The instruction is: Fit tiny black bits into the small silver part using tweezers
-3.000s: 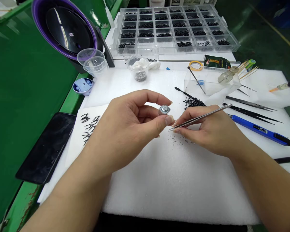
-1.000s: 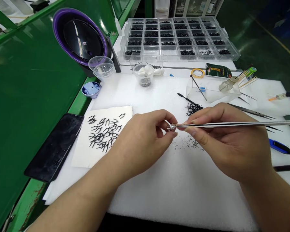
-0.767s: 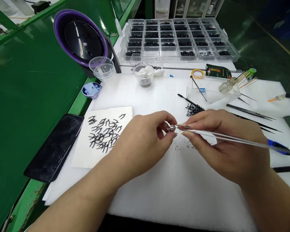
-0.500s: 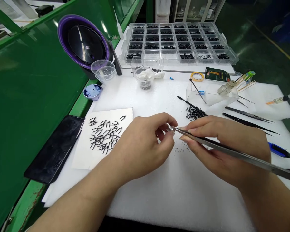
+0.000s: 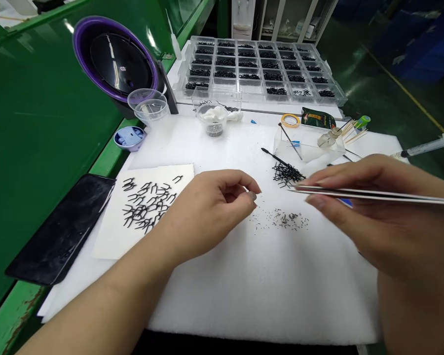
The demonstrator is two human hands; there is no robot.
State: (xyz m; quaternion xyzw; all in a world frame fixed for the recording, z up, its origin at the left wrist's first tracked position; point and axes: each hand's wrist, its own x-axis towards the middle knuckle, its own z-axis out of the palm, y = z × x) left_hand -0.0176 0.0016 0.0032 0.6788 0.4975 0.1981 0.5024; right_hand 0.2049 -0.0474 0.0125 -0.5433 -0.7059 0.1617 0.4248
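My left hand (image 5: 210, 212) pinches a small silvery metal piece (image 5: 252, 195) between thumb and forefinger; most of it is hidden by the fingertips. In my right hand (image 5: 377, 231) I grip long metal tweezers (image 5: 355, 194), their slim tips pointing left, slightly apart from each other and a short way from the left fingers. Just beyond the tips lies a heap of short black bent pieces (image 5: 286, 172). Tiny dark specks (image 5: 289, 220) are scattered on the white foam sheet (image 5: 266, 291) below. Left of my left hand, many black forked pieces (image 5: 140, 212) rest on a cream card (image 5: 109, 241).
A clear compartment box (image 5: 249, 85) of black pieces spans the back. A purple-rimmed black fan-like device (image 5: 122, 64), clear cups (image 5: 148, 106) and a blue tin (image 5: 129, 138) stand left. A dark phone-like slab (image 5: 62, 227) lies by the green partition. A syringe (image 5: 425, 147) is at right.
The tweezers have drawn back right from the metal piece, and their tips have parted. My left hand still pinches the piece. The view has shifted slightly.
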